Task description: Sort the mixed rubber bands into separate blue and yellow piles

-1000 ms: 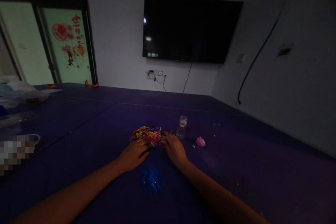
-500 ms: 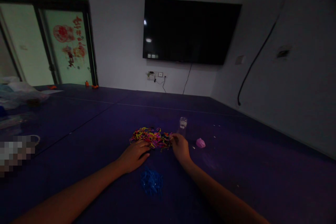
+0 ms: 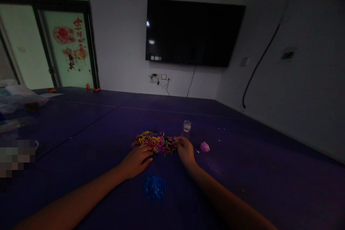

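A heap of small multicoloured rubber bands (image 3: 157, 141) lies on the dark purple surface in front of me. My left hand (image 3: 136, 161) rests at the heap's near left edge, fingers stretched out over the bands and thumb apart. At the right end of the heap, my right hand (image 3: 185, 151) has thumb and fingertips pinched together; whatever is between them is too small to make out. Just behind that hand is a clear bottle (image 3: 187, 126), its lower part partly hidden. Nearer to me sits a separate pile of blue bands or strips (image 3: 154, 187).
A crumpled pink piece (image 3: 205, 146) lies right of my right hand, with small white scraps around it. Plastic bags (image 3: 18, 95) are at the far left. A wall-mounted television (image 3: 195, 32) and a hanging black cable (image 3: 258, 64) are beyond the surface.
The whole view has shifted very slightly to the left. Both hands stay at nearly the same spots on the heap, and the piles look the same.
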A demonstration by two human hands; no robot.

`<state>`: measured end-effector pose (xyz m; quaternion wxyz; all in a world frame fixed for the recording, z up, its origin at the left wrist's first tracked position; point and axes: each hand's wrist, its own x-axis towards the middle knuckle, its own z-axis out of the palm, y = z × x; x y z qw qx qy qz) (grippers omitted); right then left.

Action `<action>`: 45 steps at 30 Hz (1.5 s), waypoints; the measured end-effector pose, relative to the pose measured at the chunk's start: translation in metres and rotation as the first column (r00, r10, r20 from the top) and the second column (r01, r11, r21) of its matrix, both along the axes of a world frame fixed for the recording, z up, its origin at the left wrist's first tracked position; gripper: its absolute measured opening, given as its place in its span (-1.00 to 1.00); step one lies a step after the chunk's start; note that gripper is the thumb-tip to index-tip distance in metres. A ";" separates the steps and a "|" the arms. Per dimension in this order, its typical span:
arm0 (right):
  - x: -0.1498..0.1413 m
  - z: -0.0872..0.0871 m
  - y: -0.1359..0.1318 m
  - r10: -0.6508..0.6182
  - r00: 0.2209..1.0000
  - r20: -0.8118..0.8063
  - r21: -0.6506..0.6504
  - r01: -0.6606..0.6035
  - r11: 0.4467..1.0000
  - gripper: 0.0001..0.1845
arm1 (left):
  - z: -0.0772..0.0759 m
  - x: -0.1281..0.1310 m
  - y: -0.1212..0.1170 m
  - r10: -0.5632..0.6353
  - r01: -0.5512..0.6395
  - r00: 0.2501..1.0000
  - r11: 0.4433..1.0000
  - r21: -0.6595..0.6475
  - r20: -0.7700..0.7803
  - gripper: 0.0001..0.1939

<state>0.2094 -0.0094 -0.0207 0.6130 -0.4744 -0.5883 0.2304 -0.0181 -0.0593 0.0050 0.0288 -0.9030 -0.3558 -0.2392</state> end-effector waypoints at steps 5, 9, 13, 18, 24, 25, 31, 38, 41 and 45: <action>0.000 0.002 -0.002 -0.035 0.999 0.040 0.044 0.033 0.998 -0.83 | 0.001 0.000 0.000 -0.004 0.004 1.000 1.000 0.000 0.001 -0.77; 0.001 0.003 -0.002 -0.057 0.995 0.081 0.042 0.053 0.998 -0.82 | 0.001 0.001 0.000 -0.004 0.004 1.000 1.000 -0.002 -0.002 -0.77; 0.002 0.003 -0.002 -0.045 0.996 0.079 0.033 0.042 0.999 -0.80 | 0.003 0.001 -0.002 -0.012 0.012 1.000 1.000 -0.022 -0.003 -0.77; 0.001 0.003 -0.002 -0.060 0.995 0.078 0.038 0.057 0.998 -0.81 | 0.005 0.001 -0.002 -0.018 0.018 1.000 1.000 -0.026 -0.004 -0.77; 0.000 0.003 -0.003 -0.029 0.993 0.118 0.050 0.023 0.998 -0.81 | 0.004 0.001 -0.001 -0.018 0.019 1.000 1.000 -0.023 0.006 -0.77; 0.000 0.003 -0.004 -0.029 0.991 0.130 0.052 0.023 0.998 -0.80 | 0.004 0.000 -0.001 -0.016 0.017 1.000 1.000 -0.021 0.006 -0.78; -0.004 0.010 -0.011 -0.032 0.954 0.299 0.099 0.002 0.995 -0.69 | 0.002 -0.001 0.000 -0.042 0.039 0.998 0.997 0.063 0.041 -0.70; -0.014 0.015 -0.023 0.066 0.805 0.589 0.181 -0.211 0.961 -0.63 | 0.000 0.002 0.002 -0.063 0.071 0.993 0.993 0.090 -0.098 -0.51; -0.016 0.016 -0.025 0.111 0.760 0.641 0.196 -0.302 0.933 -0.59 | 0.000 0.002 0.002 -0.086 0.096 0.988 0.992 0.078 -0.128 -0.42; -0.017 0.018 -0.029 0.131 0.736 0.665 0.226 -0.365 0.903 -0.62 | 0.000 0.002 0.002 -0.119 0.128 0.984 0.990 0.064 -0.131 -0.39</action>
